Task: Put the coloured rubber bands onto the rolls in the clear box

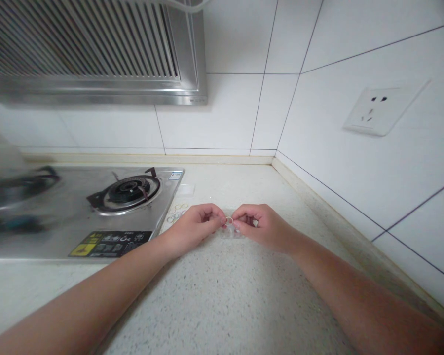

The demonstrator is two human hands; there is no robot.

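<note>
My left hand (204, 221) and my right hand (258, 223) meet near the middle of the view. Between their fingertips is a small pale gold ring (229, 220), pinched from both sides. Under the fingers a clear plastic box (230, 232) rests on the counter; its compartments and contents are too small to make out. Left of my left hand lie several silvery rings (174, 217), with a few yellowish rings (181, 206) just behind them. Whether these rings are jewellery or plain hoops, I cannot tell.
A steel gas stove (96, 222) with a black burner (129, 191) fills the left side. A clear flat piece (186, 190) lies near its right edge. Speckled countertop (207, 305) runs up to tiled walls. A range hood (192, 96) hangs above; a socket (373, 111) is at right.
</note>
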